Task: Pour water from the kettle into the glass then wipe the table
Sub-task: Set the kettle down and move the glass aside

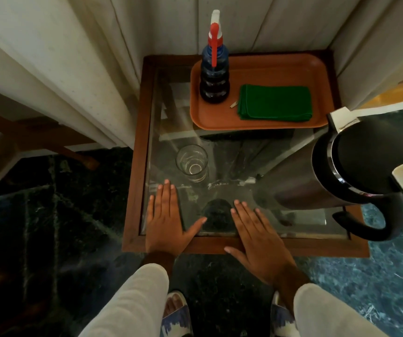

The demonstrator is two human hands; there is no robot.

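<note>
A small glass-topped table (136, 152) with a brown wooden frame stands in front of me. An empty clear glass (191, 163) stands upright on its left half. A dark kettle (356, 173) with a black handle sits on the table's right side. My left hand (167, 220) lies flat, palm down, on the near left of the glass top, just below the drinking glass. My right hand (256, 235) lies flat across the near edge, left of the kettle. Both hands hold nothing. A folded green cloth (275, 103) lies on an orange tray (263, 66) at the back.
A blue spray bottle (215, 76) with a red and white trigger stands on the tray's left end. Pale curtains (74, 69) hang behind and to the left of the table. Dark green marble floor surrounds it, and my feet in sandals show below.
</note>
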